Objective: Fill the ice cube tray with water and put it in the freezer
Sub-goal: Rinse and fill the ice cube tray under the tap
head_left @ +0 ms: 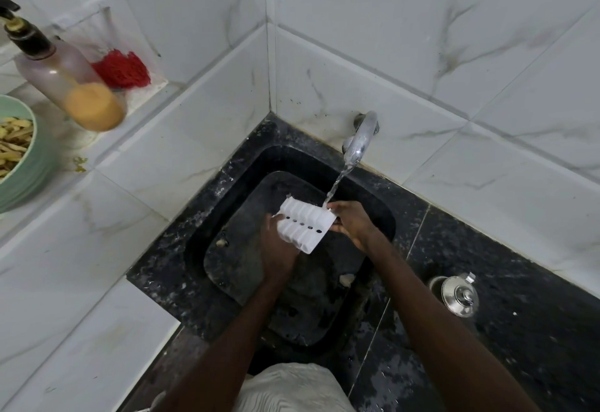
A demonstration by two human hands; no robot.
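A white ice cube tray [305,225] hangs over the black sink [227,184], tilted, with its ribbed underside facing me. My left hand [279,249] holds its near left end from below. My right hand [352,223] grips its far right end. A stream of water [337,184] runs from the chrome tap [360,138] and strikes the tray's far right corner beside my right fingers.
A steel lidded pot [456,294] stands on the black counter to the right. On the left ledge are a soap pump bottle [65,77], a red scrubber [121,69] and a green bowl [19,158] of peelings. Tiled walls close the corner.
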